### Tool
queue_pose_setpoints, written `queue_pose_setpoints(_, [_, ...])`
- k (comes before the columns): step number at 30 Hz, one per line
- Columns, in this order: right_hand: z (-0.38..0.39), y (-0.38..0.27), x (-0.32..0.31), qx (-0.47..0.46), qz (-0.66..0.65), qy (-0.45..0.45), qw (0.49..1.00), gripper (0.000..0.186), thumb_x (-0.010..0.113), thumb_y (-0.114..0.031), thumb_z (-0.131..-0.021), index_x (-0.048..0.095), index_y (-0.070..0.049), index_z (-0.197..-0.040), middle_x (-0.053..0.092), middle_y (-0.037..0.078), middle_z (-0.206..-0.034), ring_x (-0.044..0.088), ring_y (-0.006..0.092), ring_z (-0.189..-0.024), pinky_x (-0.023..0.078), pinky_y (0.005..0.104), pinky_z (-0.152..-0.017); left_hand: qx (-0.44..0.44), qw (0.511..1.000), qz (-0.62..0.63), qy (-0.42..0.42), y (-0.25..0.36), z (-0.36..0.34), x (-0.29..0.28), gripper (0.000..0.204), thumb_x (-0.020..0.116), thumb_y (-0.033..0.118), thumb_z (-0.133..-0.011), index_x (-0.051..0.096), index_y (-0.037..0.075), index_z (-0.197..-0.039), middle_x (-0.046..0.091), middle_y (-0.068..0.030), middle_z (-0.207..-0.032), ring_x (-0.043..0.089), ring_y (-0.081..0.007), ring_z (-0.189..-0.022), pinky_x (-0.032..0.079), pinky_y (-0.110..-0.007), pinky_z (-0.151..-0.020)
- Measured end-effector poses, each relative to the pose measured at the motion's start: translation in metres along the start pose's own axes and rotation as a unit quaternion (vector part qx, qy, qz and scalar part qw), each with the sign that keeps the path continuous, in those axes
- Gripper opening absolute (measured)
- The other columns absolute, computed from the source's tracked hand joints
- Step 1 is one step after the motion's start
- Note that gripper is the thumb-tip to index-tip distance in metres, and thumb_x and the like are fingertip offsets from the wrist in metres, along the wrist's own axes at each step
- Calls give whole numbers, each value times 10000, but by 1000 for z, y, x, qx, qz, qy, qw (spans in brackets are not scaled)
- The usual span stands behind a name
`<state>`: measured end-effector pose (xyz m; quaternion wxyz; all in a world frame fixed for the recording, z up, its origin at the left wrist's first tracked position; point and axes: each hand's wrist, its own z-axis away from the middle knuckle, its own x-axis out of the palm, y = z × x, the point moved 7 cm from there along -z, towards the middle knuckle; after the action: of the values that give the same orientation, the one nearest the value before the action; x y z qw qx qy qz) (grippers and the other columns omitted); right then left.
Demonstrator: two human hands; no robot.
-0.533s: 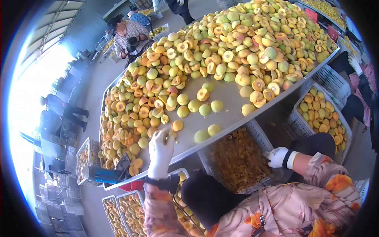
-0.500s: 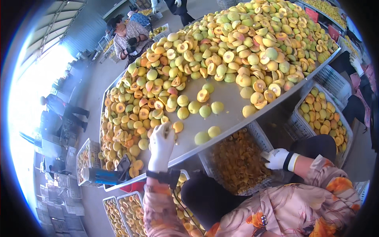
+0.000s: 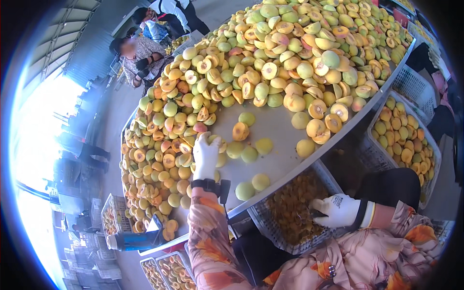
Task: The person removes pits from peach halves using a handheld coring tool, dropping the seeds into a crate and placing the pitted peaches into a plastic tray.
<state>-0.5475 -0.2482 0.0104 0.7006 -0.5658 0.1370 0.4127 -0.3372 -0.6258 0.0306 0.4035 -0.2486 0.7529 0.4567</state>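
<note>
Reaching left hand (image 3: 206,155), fingers spread, onto soft halved peaches (image 3: 240,131) (bruisable; cupping skin side advisable); right hand (image 3: 337,210) fingers curled, contents untellable.

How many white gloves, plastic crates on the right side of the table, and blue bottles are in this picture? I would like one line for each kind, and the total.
White gloves: 2, on the left hand and the right hand
Plastic crates: 3, the grey crate, the crate of peach halves, the white crate behind it
Blue bottle: 1
Total: 6
</note>
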Motion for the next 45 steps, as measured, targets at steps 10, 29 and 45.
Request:
queue_pose_setpoints(10, [2,-50,-29,-117,-138,172,968,319,676,-242,-912,532,-30,-1101,677,227,-794,677,445,-815,511,514,-722,-198,888,414,-9,58,118,-45,379,667,296,-945,659,9,-1192,704,-94,-937,659,-158,-655,491,-259,-513])
queue_pose_setpoints(29, [-34,-106,-39,-218,-154,288,920,382,669,-268,-914,574,52,-1100,668,258,-918,686,378,-936,515,437,-809,-184,624,755,-80,124,222,-38,468,565,205,-906,546,-11,-1321,601,-230,-1304,623,-349,-1136,534,-469,-919])
queue_pose_setpoints(45, [8,-137,3,-231,-52,334,912,301,604,-170,-919,504,15,-1134,668,238,-777,672,426,-715,516,509,-609,-99,820,552,115,175,276,-66,490,480,410,-1053,557,-45,-1219,641,-191,-1161,629,-253,-1038,507,-378,-943])
